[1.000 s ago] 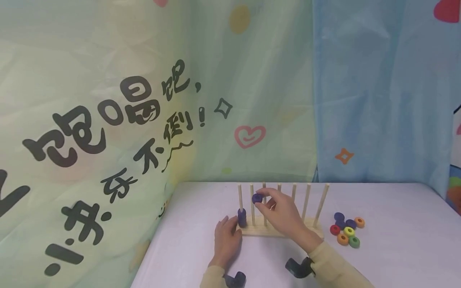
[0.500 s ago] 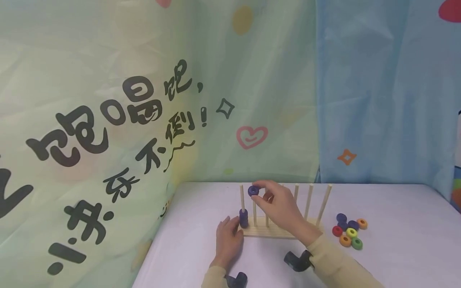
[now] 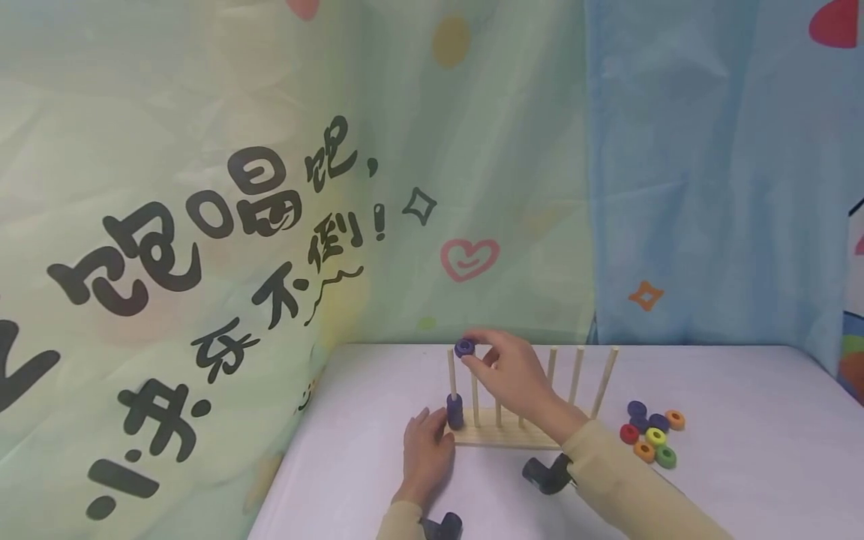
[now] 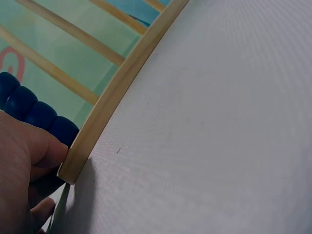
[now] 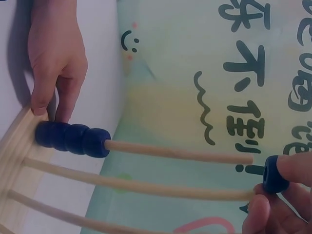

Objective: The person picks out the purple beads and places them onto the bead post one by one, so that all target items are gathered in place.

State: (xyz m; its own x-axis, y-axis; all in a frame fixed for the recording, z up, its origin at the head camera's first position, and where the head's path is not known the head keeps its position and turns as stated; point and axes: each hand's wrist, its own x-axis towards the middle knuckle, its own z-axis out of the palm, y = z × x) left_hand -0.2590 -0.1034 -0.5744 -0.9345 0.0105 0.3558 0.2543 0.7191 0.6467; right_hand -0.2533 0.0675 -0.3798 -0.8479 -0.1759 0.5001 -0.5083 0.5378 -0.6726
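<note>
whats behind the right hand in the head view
Part of the pale wooden peg rack. Two round middle pegs show only low down; the right hand hides their tops.

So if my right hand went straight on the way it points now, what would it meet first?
Probably the tip of the end peg bearing the blue bead stack: the pinched bead in your right hand appears close to it. Depth is unclear, so it might just pass above.

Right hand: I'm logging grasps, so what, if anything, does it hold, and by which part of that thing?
The right hand pinches a single dark blue bead by its rounded outer side.
</note>
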